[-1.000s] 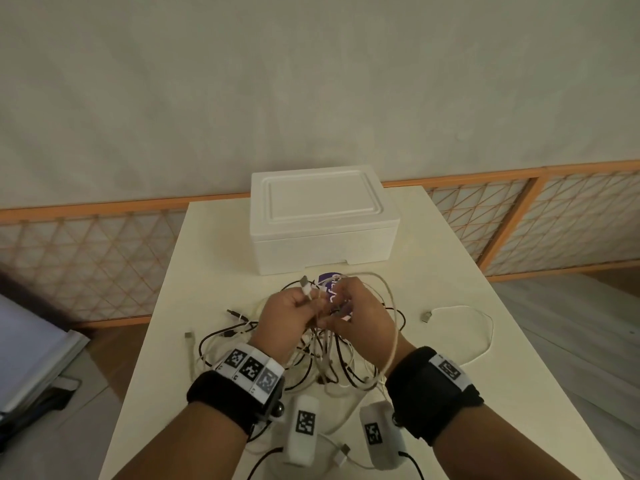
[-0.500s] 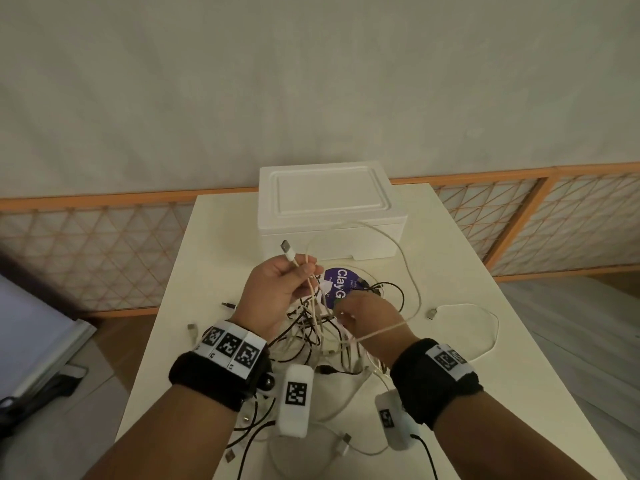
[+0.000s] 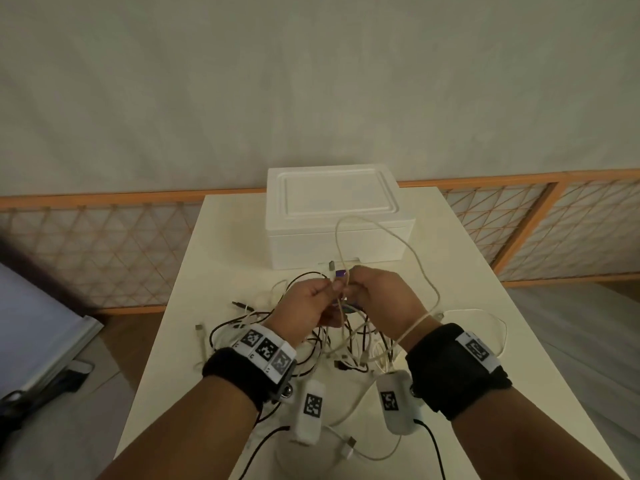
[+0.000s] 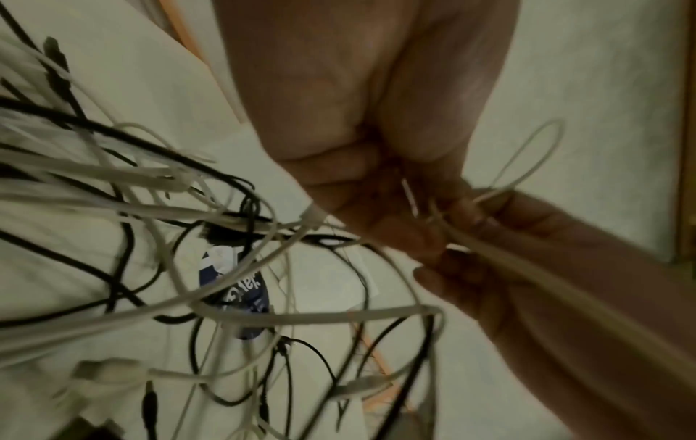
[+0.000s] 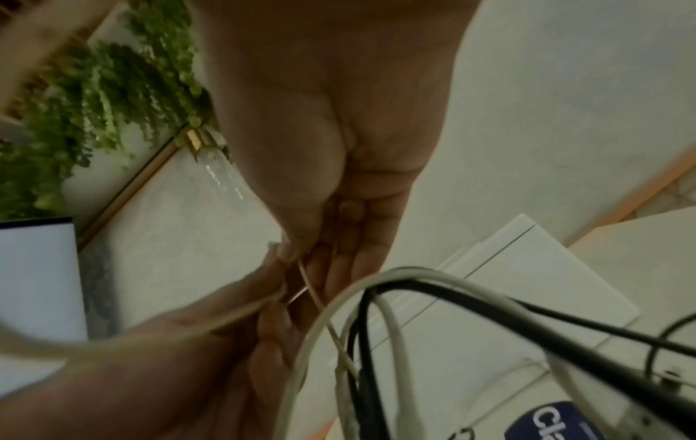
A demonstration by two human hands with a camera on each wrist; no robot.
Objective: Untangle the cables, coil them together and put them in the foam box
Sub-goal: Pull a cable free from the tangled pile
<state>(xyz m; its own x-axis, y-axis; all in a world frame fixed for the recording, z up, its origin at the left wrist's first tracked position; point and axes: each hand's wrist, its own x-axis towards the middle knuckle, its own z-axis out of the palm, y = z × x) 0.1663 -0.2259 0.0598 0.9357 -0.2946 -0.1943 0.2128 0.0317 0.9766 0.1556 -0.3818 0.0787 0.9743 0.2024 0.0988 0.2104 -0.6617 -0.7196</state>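
Observation:
A tangle of black and white cables [image 3: 332, 337] lies on the white table [image 3: 214, 271] under my hands. My left hand [image 3: 308, 303] and right hand [image 3: 377, 296] meet above it, both pinching a thin white cable [image 3: 415, 258] that loops up in front of the closed white foam box [image 3: 337, 216]. In the left wrist view my left hand [image 4: 376, 190] pinches that thin white cable [image 4: 535, 154]. From the right wrist, my right hand [image 5: 324, 238] pinches the thin white cable [image 5: 312, 291], with the cables [image 5: 414, 312] hanging in front.
A purple-labelled round object [image 3: 341, 273] lies under the tangle near the box. A loose white cable [image 3: 485, 317] lies at the table's right side. A white USB plug [image 3: 348, 445] lies near the front edge. Orange lattice fencing [image 3: 104, 251] runs behind the table.
My left hand has come down and my right hand has risen, so they meet again at the thin white cable. Its loop now stands taller in front of the box.

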